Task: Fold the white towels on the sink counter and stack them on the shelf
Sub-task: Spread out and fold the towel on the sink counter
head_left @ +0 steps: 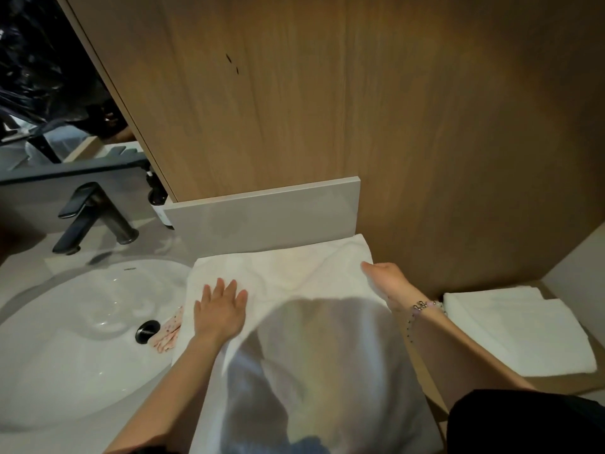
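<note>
1. I see the white towel spread on the counter, centre of frame, its left edge overhanging the sink.
2. Left hand lies flat on the towel's left part, fingers straight and spread, gripping nothing.
3. Right hand pinches the towel's right edge, thumb on top; I cannot see the other fingers.
4. Folded towels sit on the shelf, right of frame.
5. Dark faucet upper left; spotted cloth beside the drain.

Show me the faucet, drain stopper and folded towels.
faucet (pixel 108 215): head view, its slanted body.
drain stopper (pixel 147 331): head view, its black cap.
folded towels (pixel 520 332): head view, top towel's face.
</note>
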